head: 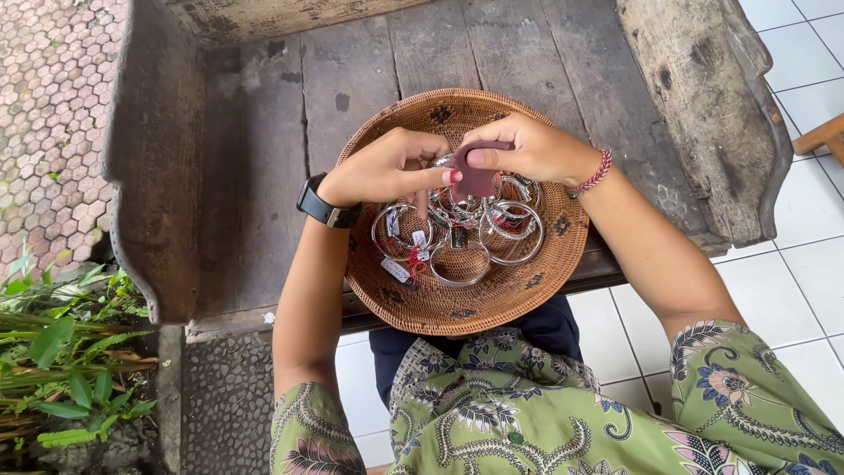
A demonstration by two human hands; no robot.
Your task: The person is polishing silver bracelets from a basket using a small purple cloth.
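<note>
Pinching one dark red cloth [476,179] between them, the right hand [526,148] and left hand [387,167] close on it over the basket [422,303]; a bangle [442,162] shows under the cloth, mostly hidden; roughly seven silver bangles [458,261] with tags lie tangled below, hard to count; one wooden bench [255,176] carries the basket.

looks like an outdoor craft stall: tagged silver bangles [457,230] in a woven basket [413,303] on a weathered wooden bench [255,176], plants [61,352] left of it
</note>
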